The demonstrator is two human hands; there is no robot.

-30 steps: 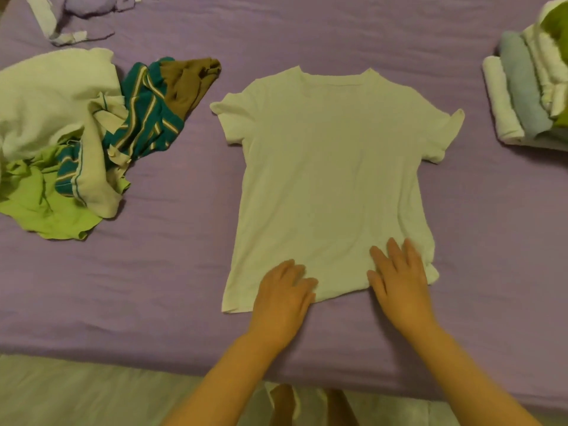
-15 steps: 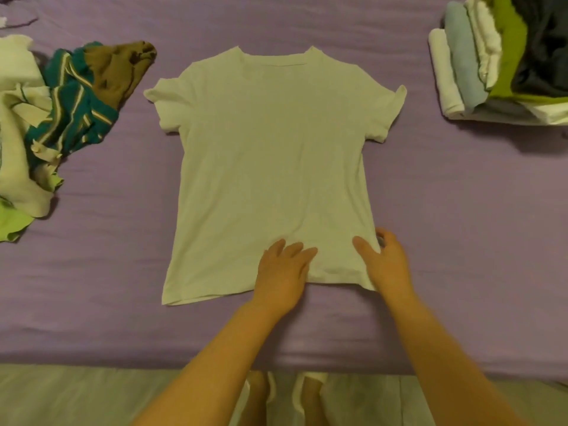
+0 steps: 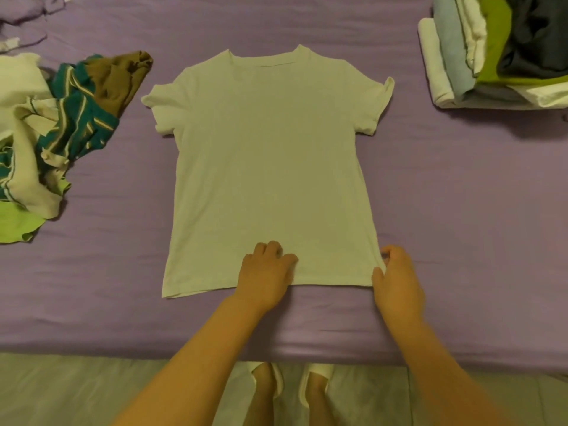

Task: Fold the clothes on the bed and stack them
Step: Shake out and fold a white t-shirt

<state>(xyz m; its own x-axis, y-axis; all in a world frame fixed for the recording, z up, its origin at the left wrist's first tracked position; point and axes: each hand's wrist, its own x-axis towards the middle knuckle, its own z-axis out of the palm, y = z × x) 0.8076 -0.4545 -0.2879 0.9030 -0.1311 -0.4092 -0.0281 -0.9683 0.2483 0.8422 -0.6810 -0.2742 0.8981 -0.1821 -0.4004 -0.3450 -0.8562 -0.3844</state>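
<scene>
**At the hem: our right hand takes the corner**

At the shirt's near right corner, our right hand (image 3: pixel 398 281) now pinches the hem between thumb and curled fingers; a second ago it lay flat on the cloth. Our left hand (image 3: pixel 266 272) presses the hem's middle, its fingers more bent than before. We see the white T-shirt (image 3: pixel 270 167) spread flat at the centre of the purple bed (image 3: pixel 461 210), collar away from us. An unfolded pile (image 3: pixel 58 127) lies left, the folded stack (image 3: pixel 491 50) far right.
</scene>
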